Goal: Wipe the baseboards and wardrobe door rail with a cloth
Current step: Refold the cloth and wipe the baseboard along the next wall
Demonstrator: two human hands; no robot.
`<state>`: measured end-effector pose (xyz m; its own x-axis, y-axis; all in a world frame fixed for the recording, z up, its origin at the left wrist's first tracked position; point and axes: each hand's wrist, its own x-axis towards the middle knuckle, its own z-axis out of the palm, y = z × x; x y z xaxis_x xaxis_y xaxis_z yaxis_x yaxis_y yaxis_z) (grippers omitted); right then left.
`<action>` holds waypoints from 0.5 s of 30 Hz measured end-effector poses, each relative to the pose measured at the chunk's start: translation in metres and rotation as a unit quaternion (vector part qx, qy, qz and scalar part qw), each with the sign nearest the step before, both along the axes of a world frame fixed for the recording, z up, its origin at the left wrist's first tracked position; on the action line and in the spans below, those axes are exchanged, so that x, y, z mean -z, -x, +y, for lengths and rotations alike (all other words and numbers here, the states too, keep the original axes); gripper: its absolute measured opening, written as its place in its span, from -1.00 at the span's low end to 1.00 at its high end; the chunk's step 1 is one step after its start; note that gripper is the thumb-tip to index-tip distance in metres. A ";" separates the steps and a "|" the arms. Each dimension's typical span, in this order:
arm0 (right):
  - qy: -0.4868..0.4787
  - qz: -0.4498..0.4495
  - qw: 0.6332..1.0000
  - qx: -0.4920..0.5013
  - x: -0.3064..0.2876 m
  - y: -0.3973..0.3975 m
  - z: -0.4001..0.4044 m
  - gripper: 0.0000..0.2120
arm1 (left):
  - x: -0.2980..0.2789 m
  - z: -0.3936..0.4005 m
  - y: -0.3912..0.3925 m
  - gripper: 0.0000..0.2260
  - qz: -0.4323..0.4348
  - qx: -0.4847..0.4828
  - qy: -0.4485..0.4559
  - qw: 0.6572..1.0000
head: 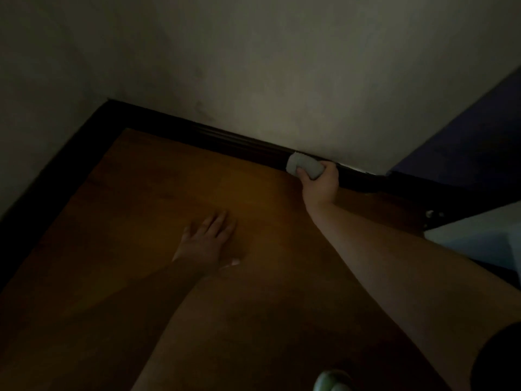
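A dark baseboard [225, 138] runs along the foot of the pale wall, from a corner at the upper left down to the right. My right hand [321, 183] grips a bunched grey cloth [303, 166] and holds it against the top of the baseboard. My left hand [208, 239] lies flat on the brown wooden floor [141, 221], fingers spread and pointing at the wall. The room is dim.
A second dark baseboard [53, 182] runs down the left wall. A dark blue piece of furniture [465, 148] stands against the wall at right, with a pale surface [479, 238] below it. A light green object [332, 380] shows at the bottom edge.
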<state>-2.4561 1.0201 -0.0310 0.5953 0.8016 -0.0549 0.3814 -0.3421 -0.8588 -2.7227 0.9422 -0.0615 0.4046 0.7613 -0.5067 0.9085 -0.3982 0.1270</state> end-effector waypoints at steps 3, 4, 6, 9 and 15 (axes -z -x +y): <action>0.007 -0.017 1.000 0.024 0.001 -0.028 -0.013 -0.63 | 0.001 -0.003 -0.019 -0.17 0.003 0.043 -0.004 0.999; 0.007 -0.022 0.999 0.029 0.000 -0.038 -0.017 -0.63 | 0.002 -0.004 -0.024 -0.17 0.005 0.056 -0.005 0.998; 0.006 -0.035 0.999 0.035 0.000 -0.059 -0.024 -0.63 | 0.006 -0.005 -0.032 -0.15 0.007 0.076 -0.008 0.997; 0.019 -0.063 0.997 0.049 -0.002 -0.092 -0.037 -0.59 | 0.009 -0.004 -0.042 -0.14 0.008 0.094 -0.022 0.995; 0.049 -0.103 0.990 0.077 -0.003 -0.131 -0.055 -0.61 | 0.002 0.000 -0.055 -0.16 0.018 0.117 -0.002 0.993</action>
